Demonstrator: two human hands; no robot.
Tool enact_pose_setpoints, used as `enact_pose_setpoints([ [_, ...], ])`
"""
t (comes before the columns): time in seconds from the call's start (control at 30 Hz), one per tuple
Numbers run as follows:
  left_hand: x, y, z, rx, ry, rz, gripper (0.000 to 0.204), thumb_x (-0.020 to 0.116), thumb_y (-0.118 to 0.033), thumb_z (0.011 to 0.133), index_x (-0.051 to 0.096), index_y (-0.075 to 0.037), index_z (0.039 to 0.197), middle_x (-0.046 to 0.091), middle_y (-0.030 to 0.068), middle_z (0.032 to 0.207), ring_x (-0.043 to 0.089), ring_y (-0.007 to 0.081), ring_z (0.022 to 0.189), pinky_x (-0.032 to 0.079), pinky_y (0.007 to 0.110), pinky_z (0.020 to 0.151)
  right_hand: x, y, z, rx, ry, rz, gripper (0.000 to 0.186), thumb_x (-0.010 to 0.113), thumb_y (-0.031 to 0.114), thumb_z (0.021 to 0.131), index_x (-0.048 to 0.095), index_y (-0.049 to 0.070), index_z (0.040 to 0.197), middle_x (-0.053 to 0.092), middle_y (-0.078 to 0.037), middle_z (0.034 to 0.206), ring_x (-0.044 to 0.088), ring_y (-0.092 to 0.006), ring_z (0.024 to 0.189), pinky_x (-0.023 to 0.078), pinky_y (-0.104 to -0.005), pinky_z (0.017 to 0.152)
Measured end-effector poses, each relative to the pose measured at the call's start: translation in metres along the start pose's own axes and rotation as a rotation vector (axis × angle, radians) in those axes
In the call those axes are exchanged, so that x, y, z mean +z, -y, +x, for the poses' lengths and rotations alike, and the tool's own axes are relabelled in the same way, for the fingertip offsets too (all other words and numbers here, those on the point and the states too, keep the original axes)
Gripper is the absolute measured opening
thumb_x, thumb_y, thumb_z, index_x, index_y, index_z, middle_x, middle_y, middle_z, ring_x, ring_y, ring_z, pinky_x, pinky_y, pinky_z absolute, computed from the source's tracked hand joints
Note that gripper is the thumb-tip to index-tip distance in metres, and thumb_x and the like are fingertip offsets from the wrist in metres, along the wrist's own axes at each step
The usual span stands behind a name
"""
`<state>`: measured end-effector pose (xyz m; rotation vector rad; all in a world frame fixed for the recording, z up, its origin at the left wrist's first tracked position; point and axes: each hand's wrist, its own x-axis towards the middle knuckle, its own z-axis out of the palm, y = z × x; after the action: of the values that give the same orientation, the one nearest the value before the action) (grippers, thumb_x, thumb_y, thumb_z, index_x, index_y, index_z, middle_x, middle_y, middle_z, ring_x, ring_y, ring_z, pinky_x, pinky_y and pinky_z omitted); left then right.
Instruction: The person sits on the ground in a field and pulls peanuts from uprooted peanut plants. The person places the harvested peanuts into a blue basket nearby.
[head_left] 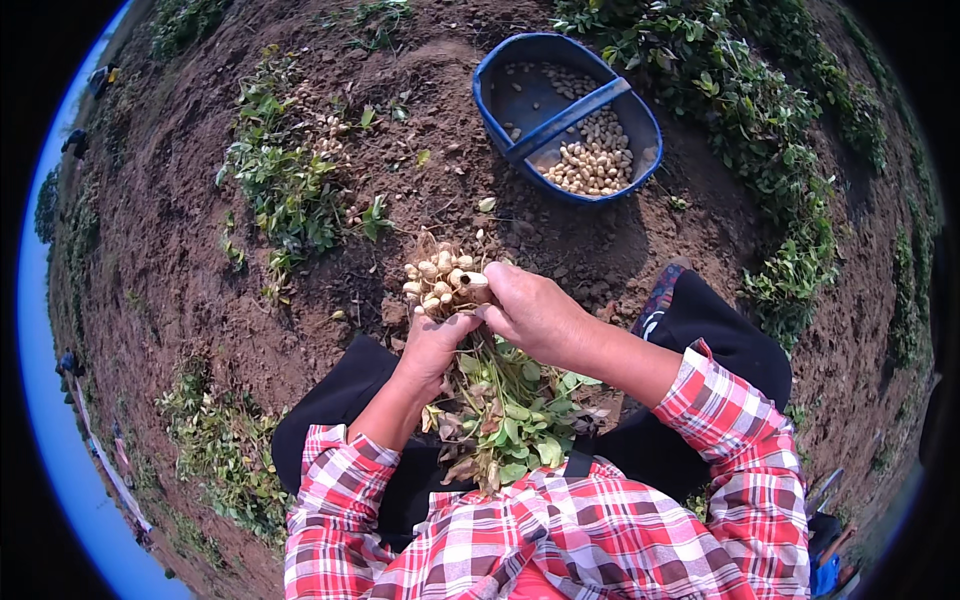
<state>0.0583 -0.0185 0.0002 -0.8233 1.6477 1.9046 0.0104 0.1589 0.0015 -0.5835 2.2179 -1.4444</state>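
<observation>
A cluster of pale peanuts (440, 278) hangs on the roots of an uprooted peanut plant, in front of me above the soil. My left hand (432, 350) is closed round the plant's stems just below the pods. The leafy green top (515, 420) lies toward me, across my lap. At the right side of the cluster, my right hand (535, 308) is closed, its thumb and fingers pinching peanuts. Its curled fingers are partly hidden, so how many pods it grips does not show.
A blue basket (487, 105) with a crossing handle stands on the soil ahead to the right, holding loose peanuts. Pulled peanut plants (290, 190) lie ahead to the left, others (220, 450) nearer left. Leafy plants (760, 130) line the right. My bent legs flank my hands.
</observation>
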Motion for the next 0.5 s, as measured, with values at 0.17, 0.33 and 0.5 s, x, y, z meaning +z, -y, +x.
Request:
enact_pose_setpoints([
  [0.17, 0.004, -0.011, 0.002, -0.074, -0.074, -0.06, 0.025, 0.068, -0.008, 0.083, 0.062, 0.0, 0.106, 0.068, 0.0073, 0.095, 0.066, 0.0152, 0.078, 0.055, 0.03, 0.067, 0.003, 0.012, -0.009, 0.037, 0.097, 0.062, 0.016, 0.057, 0.01, 0.084, 0.048, -0.001, 0.092, 0.058, -0.021, 0.079, 0.06, -0.04, 0.075, 0.047, -0.0443, 0.066],
  [0.33, -0.003, -0.009, 0.005, -0.147, -0.113, -0.116, 0.016, 0.067, -0.012, 0.084, 0.065, -0.002, 0.095, 0.067, 0.0044, 0.083, 0.065, 0.0156, 0.072, 0.055, 0.031, 0.065, 0.001, 0.017, -0.012, 0.173, 0.354, 0.309, 0.016, 0.061, 0.012, 0.082, 0.053, 0.0, 0.088, 0.056, -0.014, 0.071, 0.056, -0.0235, 0.065, 0.046, -0.0357, 0.062],
  [0.5, -0.001, -0.018, 0.0, -0.157, -0.093, -0.133, 0.021, 0.07, -0.015, 0.085, 0.067, -0.002, 0.101, 0.069, 0.0067, 0.094, 0.066, 0.0155, 0.079, 0.056, 0.03, 0.067, -0.014, 0.013, -0.014, 0.171, 0.319, 0.255, 0.014, 0.06, 0.012, 0.084, 0.055, -0.001, 0.086, 0.056, -0.012, 0.069, 0.054, -0.0188, 0.063, 0.045, -0.0342, 0.062],
])
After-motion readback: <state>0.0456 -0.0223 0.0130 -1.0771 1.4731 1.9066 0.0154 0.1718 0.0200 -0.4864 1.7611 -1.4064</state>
